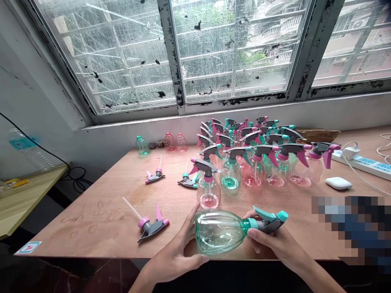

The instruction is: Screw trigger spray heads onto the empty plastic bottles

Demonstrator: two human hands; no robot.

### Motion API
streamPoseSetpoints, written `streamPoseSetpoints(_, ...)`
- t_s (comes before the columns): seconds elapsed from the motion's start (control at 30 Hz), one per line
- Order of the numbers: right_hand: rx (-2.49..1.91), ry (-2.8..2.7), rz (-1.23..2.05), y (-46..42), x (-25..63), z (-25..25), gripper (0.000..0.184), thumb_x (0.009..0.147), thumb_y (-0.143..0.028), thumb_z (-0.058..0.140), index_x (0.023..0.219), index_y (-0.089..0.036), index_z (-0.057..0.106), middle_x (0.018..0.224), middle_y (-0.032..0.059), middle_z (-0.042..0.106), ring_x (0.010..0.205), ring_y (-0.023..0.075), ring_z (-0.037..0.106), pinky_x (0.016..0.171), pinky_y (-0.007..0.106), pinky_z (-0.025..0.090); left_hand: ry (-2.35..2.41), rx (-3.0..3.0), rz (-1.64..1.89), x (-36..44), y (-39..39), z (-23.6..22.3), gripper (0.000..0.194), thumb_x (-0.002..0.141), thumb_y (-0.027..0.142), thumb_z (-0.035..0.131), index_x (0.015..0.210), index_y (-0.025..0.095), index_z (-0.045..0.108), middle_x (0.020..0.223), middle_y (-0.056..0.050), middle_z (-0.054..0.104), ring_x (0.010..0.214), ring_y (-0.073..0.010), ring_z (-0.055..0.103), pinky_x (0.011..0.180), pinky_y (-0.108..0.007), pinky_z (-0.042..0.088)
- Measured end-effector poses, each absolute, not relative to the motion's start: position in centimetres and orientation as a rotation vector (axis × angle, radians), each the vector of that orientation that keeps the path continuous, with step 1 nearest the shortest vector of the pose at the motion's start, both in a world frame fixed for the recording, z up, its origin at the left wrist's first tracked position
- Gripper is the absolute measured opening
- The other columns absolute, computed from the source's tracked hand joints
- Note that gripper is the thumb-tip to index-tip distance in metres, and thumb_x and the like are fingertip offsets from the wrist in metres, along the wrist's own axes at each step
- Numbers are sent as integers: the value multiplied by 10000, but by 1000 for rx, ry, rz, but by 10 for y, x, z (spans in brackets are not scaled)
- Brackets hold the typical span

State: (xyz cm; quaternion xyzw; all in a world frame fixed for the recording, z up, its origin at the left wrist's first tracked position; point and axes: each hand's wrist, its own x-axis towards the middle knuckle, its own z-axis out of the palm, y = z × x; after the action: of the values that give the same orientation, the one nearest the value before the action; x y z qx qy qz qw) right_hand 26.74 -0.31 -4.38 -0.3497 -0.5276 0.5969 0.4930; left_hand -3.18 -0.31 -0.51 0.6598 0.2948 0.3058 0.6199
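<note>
A clear green spray bottle (219, 232) lies on its side in the air above the table's front edge, its grey and teal trigger head (270, 221) pointing right. My left hand (180, 244) is curved round the bottle's base, fingers behind it and thumb below. With thumb and fingers, my right hand (269, 242) grips the teal collar (252, 223) at the neck. Just behind stands a pink spray bottle (209, 193) with its head on. To the left lies a loose pink and grey trigger head (152, 228) with its white tube.
Several finished-looking spray bottles (230, 175) stand grouped at the back right. Two more loose trigger heads (155, 176) lie mid-table. Headless bottles (142, 145) line the wall. A white case (338, 183) and power strip (369, 165) sit right.
</note>
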Motion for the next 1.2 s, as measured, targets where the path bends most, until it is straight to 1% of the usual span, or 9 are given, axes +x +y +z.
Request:
streamPoseSetpoints(0.2,-882,-1337,1422,-3,268,-46,424,876,-565,799,1064,-203,683,584,-29,588,540,193,515,571,312,409,646,1481,695,-30,-2,-1,997,855,251,772,1597,347,112,1682,-80,211,1534,-357,212,1254,-551,192)
streamPoseSetpoints(0.37,-862,-1317,1440,-3,268,-47,403,893,-536,802,1074,-202,667,592,-31,590,539,183,522,572,305,427,694,1513,688,-31,-3,-2,1015,887,212,737,1587,405,28,1681,-74,219,1521,-327,268,1242,-515,240)
streamPoseSetpoints(0.47,-870,-1295,1441,-3,268,-48,423,883,-539,809,1083,-198,657,605,-39,563,525,182,527,545,305,434,709,1524,696,-32,-4,-3,1000,908,224,713,1587,401,1,1680,-85,219,1516,-326,282,1235,-512,257)
streamPoseSetpoints(0.6,-878,-1319,1422,-3,268,-49,425,886,-539,798,1093,-195,659,591,-42,563,524,190,532,567,332,450,660,1482,702,-31,-4,-1,1042,858,233,772,1595,370,48,1684,-81,205,1525,-332,253,1244,-499,245)
streamPoseSetpoints(0.7,-883,-1364,1416,-3,269,-47,400,910,-537,776,1069,-185,675,588,-27,596,550,196,537,617,353,451,637,1454,697,-30,-3,0,974,870,248,759,1594,360,117,1680,-71,221,1530,-326,238,1247,-489,236)
streamPoseSetpoints(0.8,-879,-1341,1432,-4,268,-43,412,903,-543,790,1084,-191,675,588,-28,602,548,194,534,599,337,459,650,1462,704,-29,-4,0,936,872,232,755,1589,354,166,1667,-73,257,1522,-323,258,1243,-489,241)
streamPoseSetpoints(0.9,-838,-1303,1462,-5,266,-38,405,891,-543,811,1069,-205,675,594,-38,587,535,183,519,557,304,467,669,1490,719,-29,-5,2,967,871,209,756,1590,371,131,1661,-82,269,1499,-322,315,1224,-494,281)
streamPoseSetpoints(1.03,-794,-1292,1481,-4,265,-37,375,911,-531,803,1062,-213,674,612,-43,593,538,166,518,551,275,466,653,1511,720,-28,-6,4,925,912,201,708,1587,394,106,1637,-83,328,1472,-303,374,1210,-480,305)
streamPoseSetpoints(1.2,-807,-1326,1469,-3,268,-43,364,930,-525,784,1094,-219,671,615,-42,602,551,174,531,575,293,455,623,1486,715,-30,-3,0,1008,850,223,783,1593,362,116,1651,-80,299,1502,-318,309,1234,-488,259)
